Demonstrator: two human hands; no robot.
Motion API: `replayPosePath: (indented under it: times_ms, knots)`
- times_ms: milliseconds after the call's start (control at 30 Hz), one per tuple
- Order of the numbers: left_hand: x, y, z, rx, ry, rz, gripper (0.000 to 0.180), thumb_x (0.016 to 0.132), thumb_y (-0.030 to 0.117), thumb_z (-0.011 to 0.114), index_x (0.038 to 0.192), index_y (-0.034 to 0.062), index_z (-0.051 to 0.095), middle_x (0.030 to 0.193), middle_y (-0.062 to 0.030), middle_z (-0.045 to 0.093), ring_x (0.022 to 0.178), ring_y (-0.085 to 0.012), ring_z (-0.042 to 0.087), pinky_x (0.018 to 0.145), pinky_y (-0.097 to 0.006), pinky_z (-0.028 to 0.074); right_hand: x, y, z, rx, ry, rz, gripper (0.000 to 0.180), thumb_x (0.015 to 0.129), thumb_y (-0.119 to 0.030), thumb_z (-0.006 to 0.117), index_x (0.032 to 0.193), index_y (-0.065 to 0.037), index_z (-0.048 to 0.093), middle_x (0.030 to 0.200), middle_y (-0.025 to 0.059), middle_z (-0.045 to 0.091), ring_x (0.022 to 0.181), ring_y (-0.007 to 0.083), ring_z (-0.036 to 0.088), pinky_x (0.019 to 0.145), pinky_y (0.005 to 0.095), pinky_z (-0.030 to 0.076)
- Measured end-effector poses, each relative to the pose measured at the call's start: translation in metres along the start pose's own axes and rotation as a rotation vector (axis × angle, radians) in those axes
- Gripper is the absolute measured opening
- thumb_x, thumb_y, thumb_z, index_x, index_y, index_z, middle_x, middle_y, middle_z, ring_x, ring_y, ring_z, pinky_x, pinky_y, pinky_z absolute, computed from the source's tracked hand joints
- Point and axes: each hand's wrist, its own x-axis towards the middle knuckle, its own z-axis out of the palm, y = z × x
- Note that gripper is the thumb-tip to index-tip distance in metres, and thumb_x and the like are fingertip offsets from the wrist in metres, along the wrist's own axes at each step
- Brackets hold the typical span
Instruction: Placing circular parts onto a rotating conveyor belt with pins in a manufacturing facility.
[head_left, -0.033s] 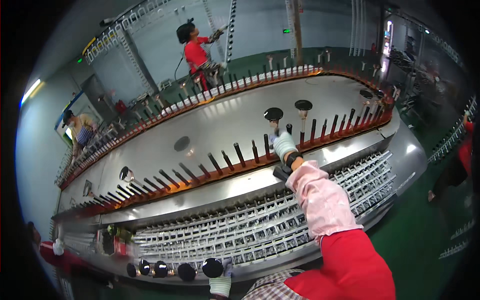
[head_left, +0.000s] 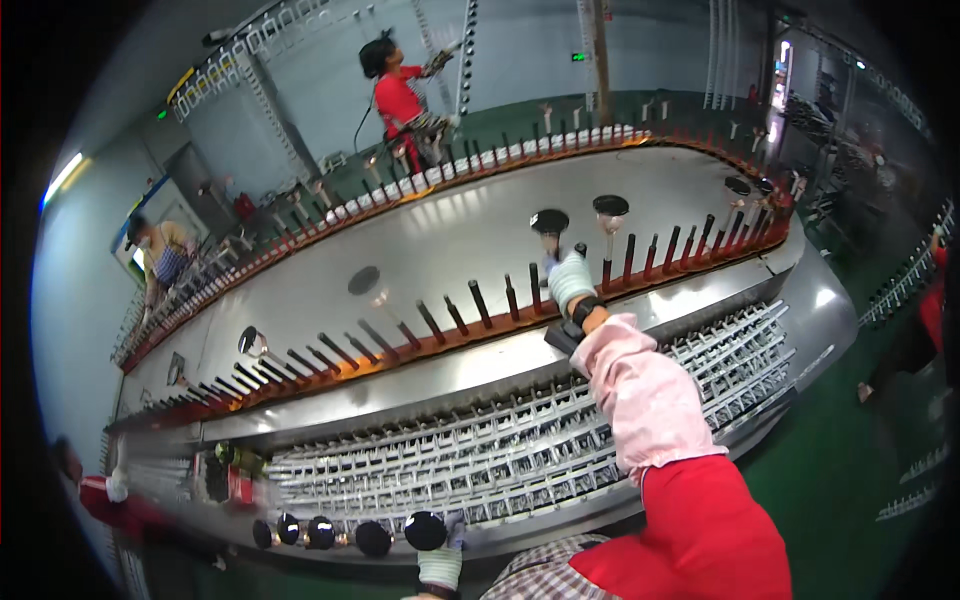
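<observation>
Head view: my right hand [head_left: 570, 280], gloved, is closed round the stem of a round black disc part [head_left: 550, 222], standing it on a conveyor peg [head_left: 536, 290] so it stays upright. Left hand [head_left: 440, 565], low by the edge, grips a black round part [head_left: 424, 530] w/ more lined up beside it; how the fingers close, can't tell.

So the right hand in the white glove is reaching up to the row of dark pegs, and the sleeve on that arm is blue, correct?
Not quite. The right hand in the white glove does reach up to the row of dark pegs, but the sleeve on that arm is pale pink with red further up, not blue. The head view shows it.
</observation>
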Motion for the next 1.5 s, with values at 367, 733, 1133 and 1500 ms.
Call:
replayPosePath:
  times_ms: [367, 733, 1133, 1500]
  knots:
    - [0.04, -0.07, 0.0, -0.312, -0.045, 0.198, 0.017, 0.089, 0.018, 0.062, 0.104, 0.0085, 0.062, 0.083, -0.0017, 0.06, 0.056, -0.01, 0.056, 0.047, -0.024, 0.049, -0.256, -0.023, -0.03, 0.706, -0.759, -0.016, 0.023, 0.085, -0.014, 0.065, 0.104, -0.003, 0.061, 0.08, 0.0048, 0.064, 0.064, 0.0116, 0.061, 0.051, 0.0228, 0.05]
    - [0.059, -0.07, 0.01, 0.055, -0.028, 0.301, 0.011, 0.09, 0.015, 0.059, 0.092, 0.0048, 0.061, 0.078, -0.0049, 0.06, 0.053, -0.0114, 0.054, 0.037, -0.025, 0.044, -0.374, 0.083, 0.038, -0.022, -0.643, -0.331, 0.033, 0.073, -0.006, 0.062, 0.106, -0.007, 0.061, 0.094, 0.019, 0.065, 0.088, 0.0349, 0.062, 0.078, 0.0389, 0.049]
    - [0.107, -0.146, 0.022, -0.601, -0.137, -0.046, 0.014, 0.09, 0.022, 0.06, 0.093, 0.0081, 0.057, 0.078, -0.0007, 0.057, 0.044, -0.0119, 0.051, 0.034, -0.024, 0.043, -0.366, 0.055, 0.039, 0.064, -0.673, -0.123, 0.023, 0.083, -0.021, 0.061, 0.104, -0.009, 0.063, 0.073, 0.0152, 0.065, 0.066, 0.0315, 0.063, 0.062, 0.04, 0.05]
    - [0.066, -0.069, 0.014, 0.253, 0.027, 0.345, 0.029, 0.093, 0.026, 0.053, 0.102, 0.0005, 0.063, 0.071, -0.0104, 0.063, 0.049, -0.0176, 0.061, 0.041, -0.03, 0.046, -0.371, 0.08, 0.034, -0.191, -0.615, -0.269, 0.025, 0.079, -0.019, 0.059, 0.103, -0.011, 0.062, 0.084, 0.0186, 0.065, 0.077, 0.0372, 0.062, 0.067, 0.0456, 0.05]
